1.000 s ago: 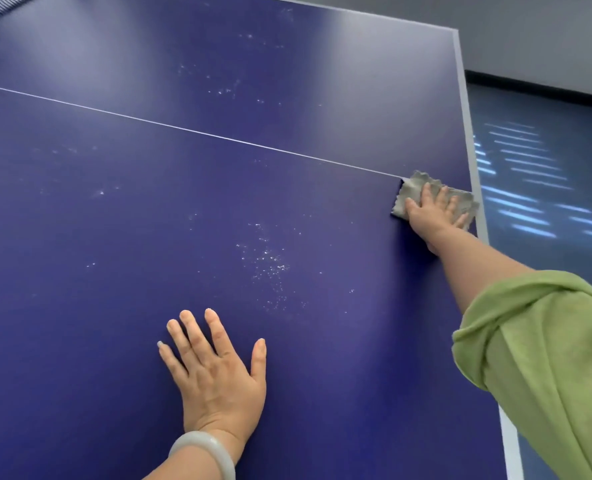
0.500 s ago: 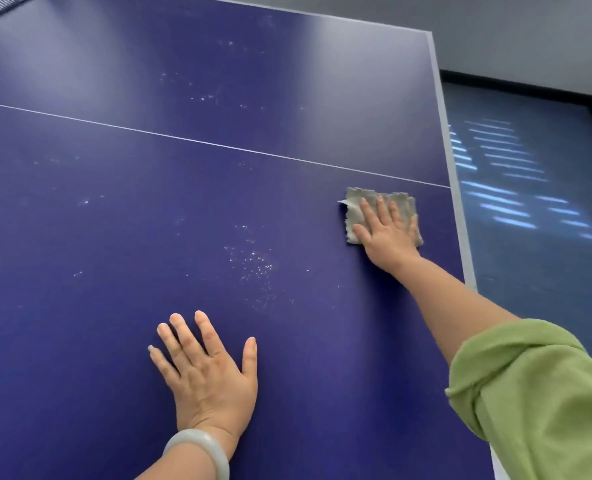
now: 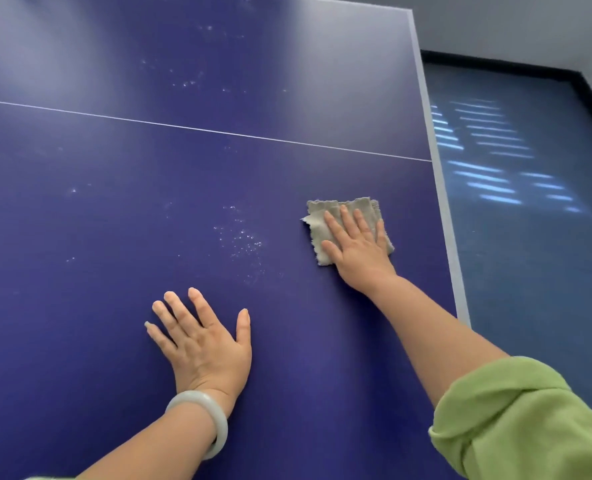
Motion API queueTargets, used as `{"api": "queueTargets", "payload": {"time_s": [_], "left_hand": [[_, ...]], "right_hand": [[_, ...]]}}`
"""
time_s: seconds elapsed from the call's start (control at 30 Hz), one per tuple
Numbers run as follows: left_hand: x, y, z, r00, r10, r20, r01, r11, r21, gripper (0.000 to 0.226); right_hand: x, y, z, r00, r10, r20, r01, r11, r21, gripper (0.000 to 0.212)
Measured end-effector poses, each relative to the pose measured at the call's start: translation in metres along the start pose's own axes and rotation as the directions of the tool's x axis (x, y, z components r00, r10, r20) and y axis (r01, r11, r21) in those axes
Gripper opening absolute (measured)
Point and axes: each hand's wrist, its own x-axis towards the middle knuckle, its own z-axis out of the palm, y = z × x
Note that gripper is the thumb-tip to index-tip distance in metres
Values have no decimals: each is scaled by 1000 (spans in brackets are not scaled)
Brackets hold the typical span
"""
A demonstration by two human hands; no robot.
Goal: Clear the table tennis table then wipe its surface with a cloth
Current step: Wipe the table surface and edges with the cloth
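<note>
Nearest, at 5 o'clock: green sleeve [image 3: 516, 420], rolled up the R forearm. At 7: pale bangle [image 3: 215, 420] on the L wrist. The left hand [image 3: 204, 344] lies flat on the blue table tennis table [image 3: 80, 341], fingers straight & spread, holding nothing. At 2 o'clock from it, the right hand [image 3: 357, 247] presses a grey cloth [image 3: 319, 233] flat w/ straight fingers, near the table's R edge. White specks [image 3: 242, 240] sit at the cloth's 9 o'clock. Farther: white centre line [image 3: 201, 128], glare. Off the edge at 3: blue floor [image 3: 530, 271] w/ light stripes [image 3: 481, 168]. Grey wall [image 3: 512, 26] at 1.
</note>
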Motion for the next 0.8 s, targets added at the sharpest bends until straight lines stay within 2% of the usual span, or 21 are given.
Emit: {"api": "queueTargets", "payload": {"time_s": [0.07, 0.13, 0.2, 0.27, 0.33, 0.4, 0.47, 0.53, 0.6, 0.67, 0.73, 0.8], "left_hand": [[0, 1, -1, 1000, 2, 3, -2, 1000, -2, 91], [0, 1, -1, 1000, 2, 0, -2, 1000, -6, 92], [0, 1, -1, 1000, 0, 5, 0, 1000, -8, 91], [0, 1, -2, 1000, 1, 7, -1, 1000, -13, 90], [-1, 1, -3, 1000, -1, 4, 1, 1000, -24, 89], [-1, 1, -3, 1000, -2, 5, 2, 999, -35, 88], [0, 1, -3, 1000, 1, 3, -1, 999, -38, 89], [0, 1, -3, 1000, 0, 6, 0, 999, -36, 89], [-1, 0, -1, 1000, 0, 7, 1, 999, -35, 89], [0, 0, 0, 1000, 2, 3, -2, 999, -35, 89], [0, 0, 0, 1000, 4, -1, -4, 999, -40, 89], [0, -1, 0, 1000, 5, -1, -5, 999, -39, 89]], "right_hand": [[-7, 50, -14, 981, 195, -14, -195, 981, 1, 57], [-22, 70, -19, 936, 352, -20, -351, 935, 46, 59], [-36, 51, -10, 917, 396, -34, -395, 917, 52, 61], [-50, 11, 5, 960, 274, -50, -272, 961, 50, 62], [-64, -25, 20, 999, 24, -29, -23, 999, 30, 61], [-69, -30, 24, 990, -140, 22, 140, 990, 6, 60], [-64, -1, 17, 994, -112, 11, 112, 993, -19, 60], [-63, 43, 6, 994, 106, -34, -106, 994, 18, 60], [-69, 76, -4, 939, 340, -50, -336, 939, 72, 60], [-83, 77, -1, 901, 428, -65, -422, 902, 87, 61], [-100, 47, 12, 940, 330, -91, -325, 943, 69, 62], [-118, 8, 27, 993, 91, -71, -89, 996, 33, 63]]}}
